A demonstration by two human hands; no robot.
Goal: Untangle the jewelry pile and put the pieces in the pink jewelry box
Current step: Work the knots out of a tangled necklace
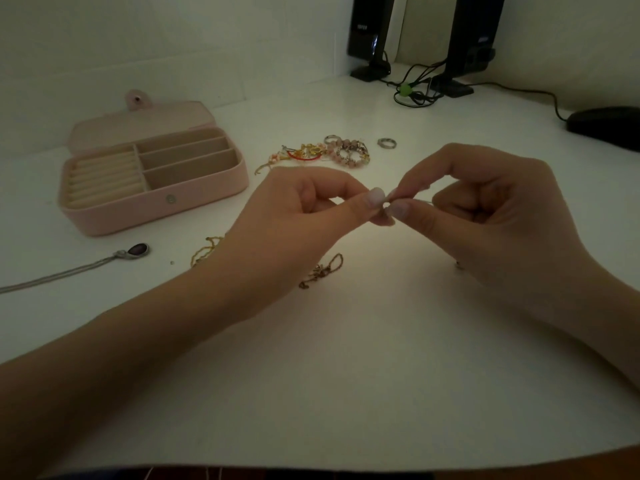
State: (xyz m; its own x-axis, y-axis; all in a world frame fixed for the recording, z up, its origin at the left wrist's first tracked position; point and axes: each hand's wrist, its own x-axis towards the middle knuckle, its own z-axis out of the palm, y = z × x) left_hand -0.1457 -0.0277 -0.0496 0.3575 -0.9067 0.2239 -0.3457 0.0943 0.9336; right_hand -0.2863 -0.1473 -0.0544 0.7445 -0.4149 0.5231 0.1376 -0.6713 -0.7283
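While both hands (pixel 384 206) grip a tiny piece, dim white desk (pixel 346 358), speakers (pixel 370 36) behind

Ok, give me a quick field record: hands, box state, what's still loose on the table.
left hand: pinches a tiny silver piece, type unclear
right hand: pinch grip on the same piece
pink jewelry box: open, compartments look empty
loose: tangled pile, silver ring, purple pendant necklace, gold chains
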